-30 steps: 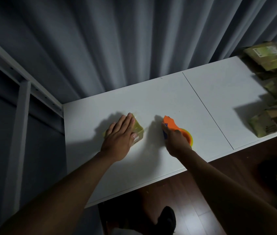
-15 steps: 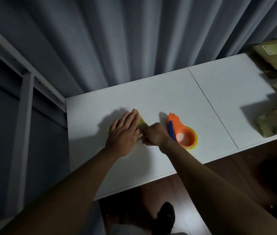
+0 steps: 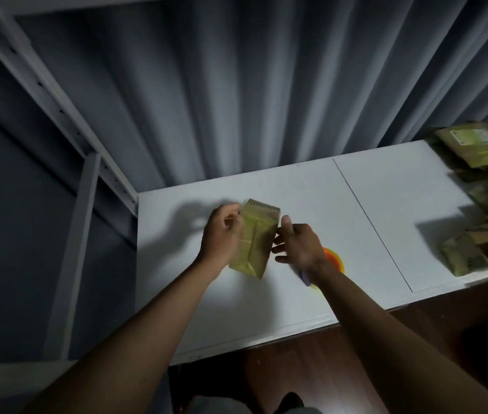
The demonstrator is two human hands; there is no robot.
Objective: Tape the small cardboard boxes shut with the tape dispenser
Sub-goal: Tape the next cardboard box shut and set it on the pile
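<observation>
My left hand (image 3: 220, 234) grips the small tan cardboard box (image 3: 254, 240) above the white desk (image 3: 386, 210); my right hand (image 3: 299, 245), fingers loose, touches its edge.

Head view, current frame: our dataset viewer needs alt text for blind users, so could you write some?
A person's left hand holds a small cardboard box above a white table, while the right hand, fingers spread, hovers beside it. An orange tape dispenser lies on the table behind the right wrist, and more boxes are piled at the far right before a grey curtain.
</observation>
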